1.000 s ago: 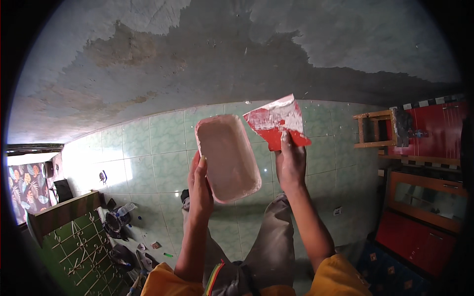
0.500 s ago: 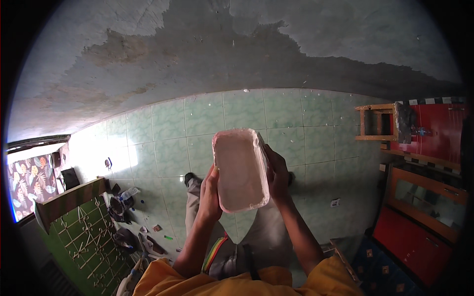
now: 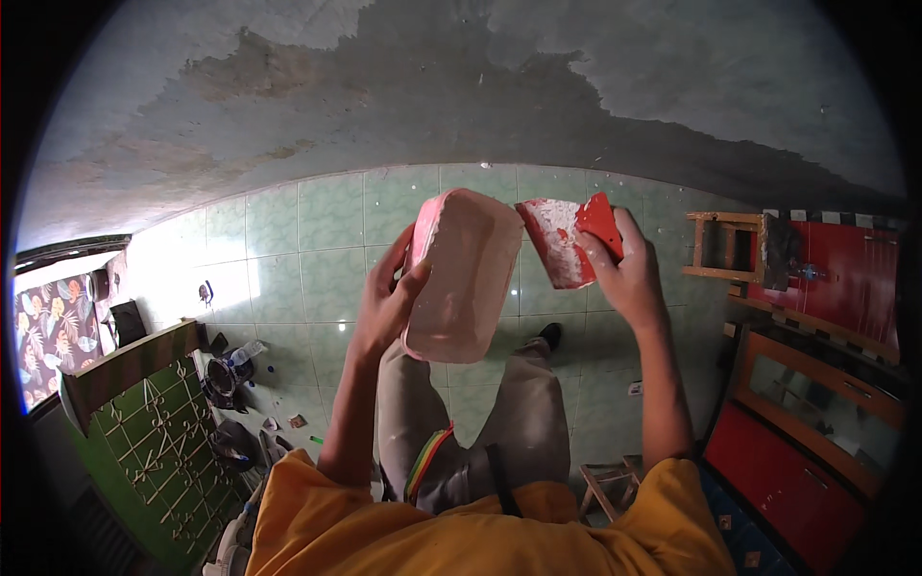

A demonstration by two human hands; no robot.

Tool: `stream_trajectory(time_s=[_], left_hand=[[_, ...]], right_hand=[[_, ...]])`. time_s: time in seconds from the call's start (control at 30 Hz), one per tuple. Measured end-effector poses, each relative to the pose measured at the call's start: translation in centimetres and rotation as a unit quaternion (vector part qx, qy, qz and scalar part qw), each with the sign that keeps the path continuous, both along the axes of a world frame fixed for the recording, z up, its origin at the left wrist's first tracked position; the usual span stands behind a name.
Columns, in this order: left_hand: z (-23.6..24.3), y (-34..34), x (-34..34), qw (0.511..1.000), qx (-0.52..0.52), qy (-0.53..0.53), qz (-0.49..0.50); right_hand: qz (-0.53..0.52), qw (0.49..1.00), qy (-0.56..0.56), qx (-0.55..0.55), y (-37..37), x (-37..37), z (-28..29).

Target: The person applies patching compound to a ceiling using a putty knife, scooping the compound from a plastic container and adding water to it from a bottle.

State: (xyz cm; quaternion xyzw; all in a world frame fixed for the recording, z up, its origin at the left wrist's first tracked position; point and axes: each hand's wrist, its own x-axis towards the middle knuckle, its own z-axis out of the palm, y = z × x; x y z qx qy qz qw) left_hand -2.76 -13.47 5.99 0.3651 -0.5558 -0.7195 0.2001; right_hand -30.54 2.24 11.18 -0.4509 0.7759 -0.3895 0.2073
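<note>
My left hand (image 3: 392,298) grips the left side of a pink rectangular plastic tub (image 3: 466,278), thumb over the rim, fingers behind the wall. The tub is tilted so I see into it; a pale film coats its inside. To its right, my right hand (image 3: 626,264) is closed on a red flat plastic scraper (image 3: 603,223), whose blade side is smeared with white paste. The scraper's left corner comes close to the tub's right rim; whether they touch I cannot tell.
Ahead rises a grey wall (image 3: 461,106) with a darker, damp-looking patch. Pale green floor tiles (image 3: 331,216) carry white specks. A wooden stool (image 3: 725,245) and red cabinet (image 3: 836,250) stand right. Left are a green metal-grille panel (image 3: 154,442) and a clear bottle (image 3: 247,352).
My hands have moved apart. The right one has left the tub's side and now holds the red scraper out to the right. The tub has risen in view and tilted.
</note>
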Motion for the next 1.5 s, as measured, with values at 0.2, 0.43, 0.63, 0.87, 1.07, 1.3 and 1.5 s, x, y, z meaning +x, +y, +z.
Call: stream_trajectory(time_s=[0.2, 0.43, 0.63, 0.87, 1.07, 1.3, 1.5], left_hand=[[3.3, -4.9, 0.0, 0.998, -0.042, -0.043, -0.027], [5.2, -6.0, -2.3, 0.976, -0.143, -0.126, -0.102], [5.7, -7.3, -5.3, 0.951, -0.178, -0.183, -0.173], [2.3, -8.5, -7.0, 0.917, -0.176, -0.255, -0.25], [-2.7, -9.2, -5.7, 0.936, -0.143, -0.219, -0.234], [-6.0, -9.1, -3.2, 0.953, -0.082, -0.226, -0.182], [-9.1, -8.3, -1.7, 0.973, -0.02, -0.205, -0.102]], right_hand=[[0.037, 0.998, 0.037, 0.024, -3.2, 0.1, 4.7], [0.111, 0.98, 0.088, 0.139, -5.5, -0.4, 4.6], [0.146, 0.978, -0.014, 0.148, -5.2, -2.6, 0.3], [0.13, 0.975, -0.129, 0.126, -3.8, -0.8, -4.8], [0.149, 0.942, -0.278, 0.111, -2.0, 1.7, -10.1], [0.159, 0.876, -0.44, 0.114, -2.8, 6.9, -11.1], [0.11, 0.819, -0.548, 0.129, -1.2, 6.2, -14.1]])
